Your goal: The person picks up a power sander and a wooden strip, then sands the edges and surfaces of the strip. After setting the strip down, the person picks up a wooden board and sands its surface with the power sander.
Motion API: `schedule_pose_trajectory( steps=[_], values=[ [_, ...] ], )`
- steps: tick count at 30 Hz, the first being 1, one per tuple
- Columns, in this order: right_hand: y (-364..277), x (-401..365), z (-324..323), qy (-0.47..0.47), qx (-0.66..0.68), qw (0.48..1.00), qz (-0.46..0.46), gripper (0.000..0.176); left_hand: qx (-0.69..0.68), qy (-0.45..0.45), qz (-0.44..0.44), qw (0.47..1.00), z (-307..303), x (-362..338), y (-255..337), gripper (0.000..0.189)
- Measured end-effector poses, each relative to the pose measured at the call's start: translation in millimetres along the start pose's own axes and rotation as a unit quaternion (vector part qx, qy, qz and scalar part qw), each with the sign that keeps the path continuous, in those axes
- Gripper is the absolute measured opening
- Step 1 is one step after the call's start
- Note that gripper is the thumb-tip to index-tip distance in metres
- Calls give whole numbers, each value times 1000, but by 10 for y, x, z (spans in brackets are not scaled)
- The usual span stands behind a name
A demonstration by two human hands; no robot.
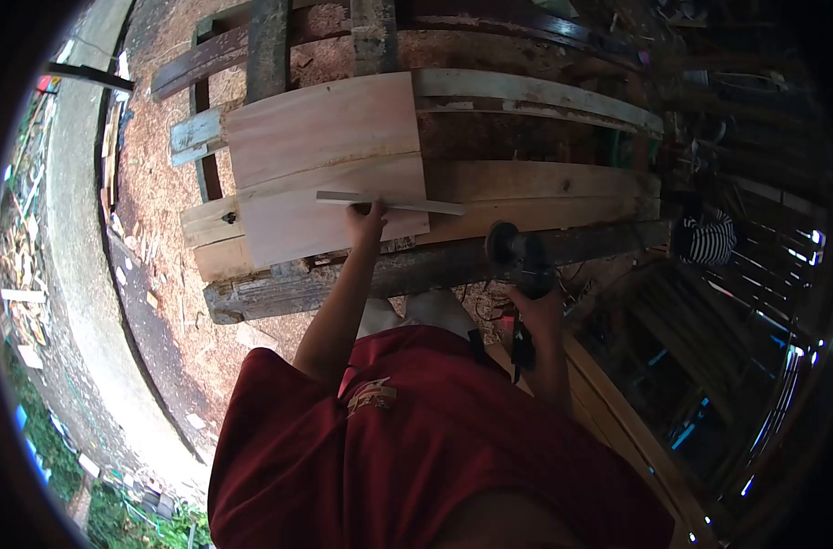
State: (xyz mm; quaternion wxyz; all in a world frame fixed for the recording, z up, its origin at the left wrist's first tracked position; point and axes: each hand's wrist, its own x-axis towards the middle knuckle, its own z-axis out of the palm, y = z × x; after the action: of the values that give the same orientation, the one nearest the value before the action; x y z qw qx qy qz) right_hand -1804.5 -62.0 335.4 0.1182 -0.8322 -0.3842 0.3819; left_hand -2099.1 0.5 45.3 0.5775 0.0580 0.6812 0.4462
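A thin pale strip [439, 208] lies across a reddish plywood sheet [325, 137], its right end reaching past the sheet's edge. My left hand [368, 218] grips the strip near its middle, low on the sheet. To the right, beyond the heavy front beam, my right hand [537, 305] is wrapped round a dark power tool [526, 261] with a round disc at its upper left. The disc is apart from the strip. Light planks [544, 188] extend from under the sheet to the right.
A thick weathered beam [297, 291] runs along the front of the bench. Slatted timbers [535, 96] stand behind the sheet. Sawdust [160, 165] covers the ground at left. A person in a striped top [709, 240] is at far right. Long boards [608, 403] lie at lower right.
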Motion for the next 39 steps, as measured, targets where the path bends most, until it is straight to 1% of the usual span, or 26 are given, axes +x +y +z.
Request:
schedule_pose_trajectory(
  steps=[1,2,4,5,6,9,10,13,14,17,18,20,21,24,27,29,32,33,35,36,39],
  values=[
    [-39,54,23,-12,-5,1000,5,57,112,-45,-58,991,-118,-1,111,50],
    [-69,94,49,-24,-9,1000,9,59,222,-90,-116,964,-259,28,253,51],
    [-48,217,158,-13,-29,999,-22,61,410,-105,-101,900,-414,-5,386,55],
    [-52,277,212,-6,-39,998,-38,62,489,-75,-30,869,-472,-76,361,57],
    [-41,313,243,-7,-39,998,-51,63,562,-46,39,825,-536,-157,320,59],
    [-208,314,349,-14,-37,996,-76,64,509,28,169,843,-738,-523,594,66],
    [-207,325,388,-20,-34,996,-78,63,508,70,301,804,-905,-401,417,64],
    [-308,278,476,-42,-30,997,-60,60,533,42,470,702,-1097,-367,711,59],
    [-366,247,496,-51,-29,997,-52,59,522,-18,491,698,-1174,-218,699,51],
    [-464,134,533,-71,-19,996,-43,57,558,-98,467,679,-1317,70,705,44],
    [-450,87,550,-60,-10,997,-54,56,548,-109,472,682,-1327,106,716,37],
    [-393,-12,579,-34,10,996,-79,53,549,-139,469,678,-1368,184,720,34],
    [-367,-49,572,-47,29,996,-76,52,549,-154,468,675,-1376,201,716,33],
    [-338,-157,542,-77,71,992,-75,50,524,-173,470,689,-1388,63,680,27],
    [-315,-248,502,-98,75,988,-92,50,518,-164,450,709,-1389,-44,402,20],
    [-189,-226,531,-119,77,984,-109,51,535,-120,481,684,-1365,-166,302,19],
    [53,-130,735,-68,74,983,-156,51,525,-66,543,652,-1330,-146,244,18],
    [105,-83,783,-93,69,985,-126,53,515,-52,564,644,-1345,-130,212,17],
    [22,-65,884,-145,53,986,-61,59,504,-58,556,658,-1410,-100,172,21],
    [16,-8,958,-125,19,987,-97,61,496,-60,553,667,-1393,-59,138,22],
    [16,72,1338,-63,-71,976,-196,66,494,-73,568,655,-1430,-6,78,27]
  ],
)
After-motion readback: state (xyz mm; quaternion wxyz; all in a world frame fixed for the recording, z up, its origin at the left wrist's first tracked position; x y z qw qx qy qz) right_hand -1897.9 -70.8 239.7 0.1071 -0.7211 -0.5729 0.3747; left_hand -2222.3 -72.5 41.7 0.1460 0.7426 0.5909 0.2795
